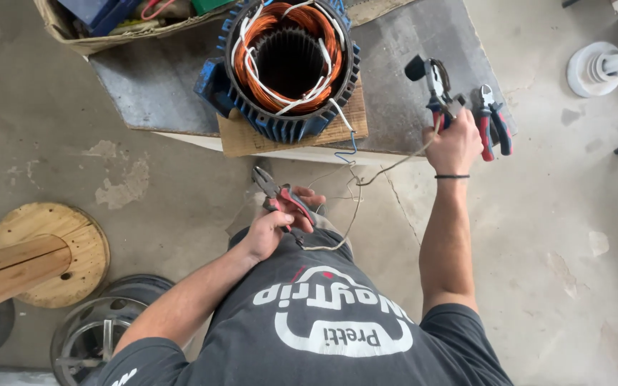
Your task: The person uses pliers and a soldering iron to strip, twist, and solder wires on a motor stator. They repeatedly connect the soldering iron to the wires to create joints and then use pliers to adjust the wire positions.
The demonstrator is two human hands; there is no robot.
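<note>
At nine o'clock I see a wooden cable spool [44, 250] on the concrete floor, with a metal wheel rim [91, 332] just beside it at seven o'clock. Near centre, my left hand [275, 225] has its fingers curled tight around the red handles of cutting pliers [280, 199], jaws pointing toward eleven o'clock. At twelve o'clock a blue motor stator [287, 64] with copper windings sits on a wooden board [252, 136] on the grey table [395, 78]. A thin wire [355, 179] trails from it toward my right hand [455, 146] at two o'clock, fingers clenched around a second plier-like tool [434, 86]. Just beside it, red-handled pliers [491, 125] lie on the table edge
</note>
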